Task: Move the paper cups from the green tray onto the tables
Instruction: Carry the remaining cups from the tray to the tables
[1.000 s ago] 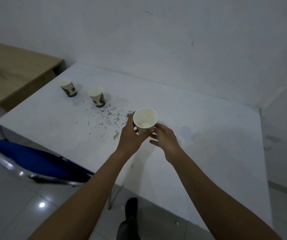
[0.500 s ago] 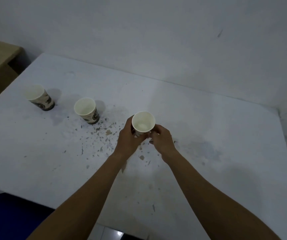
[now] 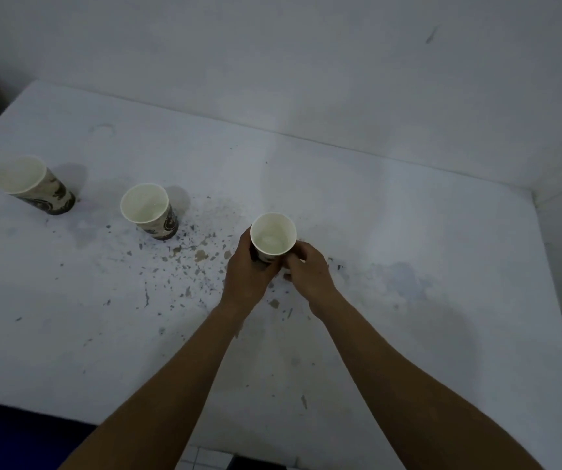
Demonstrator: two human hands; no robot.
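Paper cup [image 3: 273, 236], upright, at mid-desk [image 3: 408, 232] — left hand [image 3: 247, 271] wrapped round its left side, right hand [image 3: 310, 269] curled against its lower right (base hidden; contact with desk undetermined). Second cup [image 3: 144, 210] and third cup [image 3: 32, 183] stand left, apart.

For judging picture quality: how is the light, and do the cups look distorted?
Head view: dim, bluish light, no glare; soft shadows behind the left cup and middle cup; wide-angle distortion tilts the left cup outward; held cup slightly soft.
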